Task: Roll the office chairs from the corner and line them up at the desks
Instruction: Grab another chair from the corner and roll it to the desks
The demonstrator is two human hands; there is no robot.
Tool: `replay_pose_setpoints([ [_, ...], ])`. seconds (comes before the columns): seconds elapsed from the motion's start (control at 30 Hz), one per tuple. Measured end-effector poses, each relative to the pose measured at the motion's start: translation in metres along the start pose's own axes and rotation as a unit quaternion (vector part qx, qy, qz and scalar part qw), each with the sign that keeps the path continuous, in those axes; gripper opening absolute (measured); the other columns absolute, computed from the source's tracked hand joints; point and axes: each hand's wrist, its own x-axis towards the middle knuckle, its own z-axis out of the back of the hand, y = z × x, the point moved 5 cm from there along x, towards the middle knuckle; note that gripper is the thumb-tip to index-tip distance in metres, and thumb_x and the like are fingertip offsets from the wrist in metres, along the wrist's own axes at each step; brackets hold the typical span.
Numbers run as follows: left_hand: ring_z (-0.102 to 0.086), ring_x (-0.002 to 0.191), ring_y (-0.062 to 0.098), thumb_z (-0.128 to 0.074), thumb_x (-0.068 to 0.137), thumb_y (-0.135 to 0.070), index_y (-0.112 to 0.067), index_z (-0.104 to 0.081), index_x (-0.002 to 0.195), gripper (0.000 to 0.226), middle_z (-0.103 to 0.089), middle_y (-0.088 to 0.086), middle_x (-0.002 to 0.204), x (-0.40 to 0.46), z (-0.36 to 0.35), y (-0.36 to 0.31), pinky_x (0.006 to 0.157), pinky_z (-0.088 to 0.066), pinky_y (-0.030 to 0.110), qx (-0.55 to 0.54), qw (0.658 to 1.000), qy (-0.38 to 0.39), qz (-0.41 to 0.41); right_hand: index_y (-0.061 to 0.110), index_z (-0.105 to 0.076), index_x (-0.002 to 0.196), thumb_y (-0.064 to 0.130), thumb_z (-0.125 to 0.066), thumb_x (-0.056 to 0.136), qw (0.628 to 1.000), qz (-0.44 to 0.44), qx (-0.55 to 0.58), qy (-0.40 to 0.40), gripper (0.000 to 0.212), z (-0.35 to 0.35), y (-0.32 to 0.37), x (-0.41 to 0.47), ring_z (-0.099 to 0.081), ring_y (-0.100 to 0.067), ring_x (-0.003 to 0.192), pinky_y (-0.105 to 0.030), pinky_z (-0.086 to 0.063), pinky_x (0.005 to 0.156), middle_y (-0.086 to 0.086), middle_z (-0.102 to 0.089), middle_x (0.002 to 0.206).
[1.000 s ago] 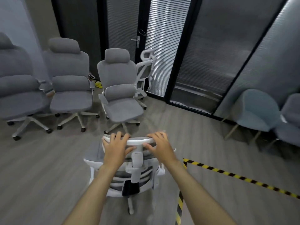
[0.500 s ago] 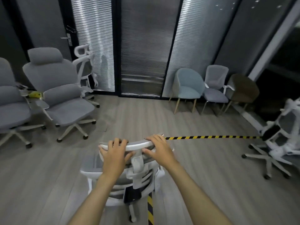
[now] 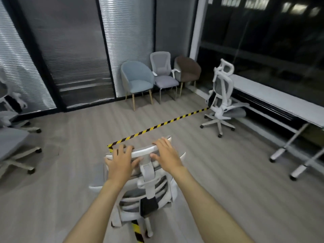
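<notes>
Fingers point(image 3: 158, 142) of the right hand point(image 3: 167, 155) curl over the top rim of the headrest point(image 3: 145, 151), thumb tucked beneath at the front edge. Left hand point(image 3: 121, 159): fingers spread and draped over the same rim, thumb out to the side. Both hands closed on the headrest, not flat pushing.

Head view, only one given. White-framed mesh office chair point(image 3: 149, 193) stands directly below the person, back toward them, straddling a strip of yellow-black floor tape point(image 3: 157, 125). Base mostly hidden; one white leg shows low in frame.

Ahead right: a second white mesh chair point(image 3: 221, 100) already parked at the long white desk point(image 3: 280, 102) along the dark window. Free desk length lies nearer, to the right of it. Blue, grey and brown side chairs stand against the far wall. Grey padded chairs at the left edge, well apart.

Handling, as judged: on castors over smooth plank floor the chair should roll easily but swivel freely, so two spread hands help steer. Headrest is likely an adjustable, pivoting part and sits high above the wheels; hard shoves there may tilt it or tip the chair. Backrest frame lower down would be the firmer hold. Tape edge may catch a castor slightly.
</notes>
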Motion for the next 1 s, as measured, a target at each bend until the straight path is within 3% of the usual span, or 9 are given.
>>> replay_pose_setpoints([
  [0.17, -0.053, 0.098, 0.025, -0.060, 0.085, -0.068, -0.033, -0.058, 0.116, 0.047, -0.052, -0.002, 0.111, -0.004, -0.013, -0.093, 0.076, -0.047, 0.053, -0.032, 0.996, 0.011, -0.082, 0.027, -0.048, 0.138, 0.043, -0.063, 0.096, 0.996, -0.042, -0.045, -0.059, 0.047, 0.051, -0.073, -0.052, -0.021, -0.012, 0.149, -0.047, -0.039, 0.109, 0.010, -0.042, 0.146],
  [0.37, -0.051, 0.103, 0.023, -0.047, 0.086, -0.076, -0.035, -0.055, 0.120, 0.053, -0.052, -0.004, 0.117, 0.020, -0.043, -0.191, 0.083, -0.047, 0.050, -0.068, 0.984, 0.039, -0.159, 0.030, -0.055, 0.129, 0.059, -0.064, 0.089, 0.983, -0.059, -0.086, -0.153, 0.051, 0.097, -0.168, -0.080, -0.037, -0.015, 0.139, -0.050, -0.033, 0.114, 0.013, -0.053, 0.130],
  [0.53, -0.054, 0.099, 0.022, -0.057, 0.081, -0.073, -0.033, -0.059, 0.115, 0.052, -0.055, -0.004, 0.113, 0.057, -0.078, -0.266, 0.091, -0.046, 0.059, -0.099, 0.972, 0.022, -0.214, 0.031, -0.057, 0.126, 0.070, -0.061, 0.086, 0.976, -0.107, -0.102, -0.158, 0.056, 0.136, -0.243, -0.077, -0.038, -0.015, 0.138, -0.043, -0.031, 0.117, 0.013, -0.053, 0.127],
  [0.8, -0.052, 0.097, 0.021, -0.052, 0.085, -0.074, -0.031, -0.058, 0.115, 0.053, -0.055, -0.006, 0.106, 0.134, -0.130, -0.388, 0.091, -0.045, 0.051, -0.145, 0.936, 0.025, -0.321, 0.029, -0.052, 0.132, 0.068, -0.062, 0.087, 0.956, -0.210, -0.106, -0.173, 0.060, 0.196, -0.343, -0.055, -0.024, -0.017, 0.146, -0.046, -0.028, 0.120, 0.009, -0.046, 0.137],
  [1.0, -0.052, 0.094, 0.021, -0.053, 0.085, -0.074, -0.030, -0.058, 0.111, 0.052, -0.054, -0.007, 0.103, 0.187, -0.169, -0.486, 0.087, -0.046, 0.051, -0.172, 0.916, 0.034, -0.361, 0.026, -0.041, 0.144, 0.070, -0.053, 0.091, 0.942, -0.266, -0.124, -0.161, 0.070, 0.238, -0.432, -0.033, -0.002, -0.020, 0.156, -0.050, -0.017, 0.126, -0.001, -0.023, 0.164],
])
